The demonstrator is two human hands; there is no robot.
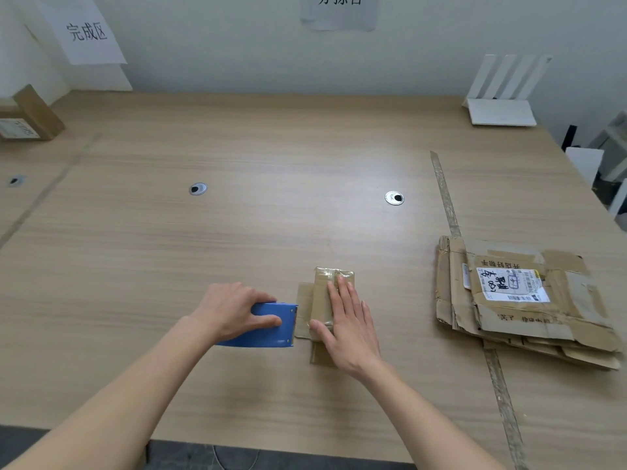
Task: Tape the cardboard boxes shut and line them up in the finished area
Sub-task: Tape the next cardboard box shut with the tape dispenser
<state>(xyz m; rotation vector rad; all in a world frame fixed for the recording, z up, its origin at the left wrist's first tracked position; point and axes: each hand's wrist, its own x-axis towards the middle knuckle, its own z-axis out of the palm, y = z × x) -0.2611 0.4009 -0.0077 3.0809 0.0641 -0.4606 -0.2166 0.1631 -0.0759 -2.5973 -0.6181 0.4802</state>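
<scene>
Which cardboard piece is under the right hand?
The small taped box at centre, pressed by the right hand; not the flattened stack or far-left box.

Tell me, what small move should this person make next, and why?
Probably pull the blue tape dispenser in the left hand away leftward to cut the tape: its toothed edge sits at the small brown cardboard box, which the flat right hand presses down.
</scene>
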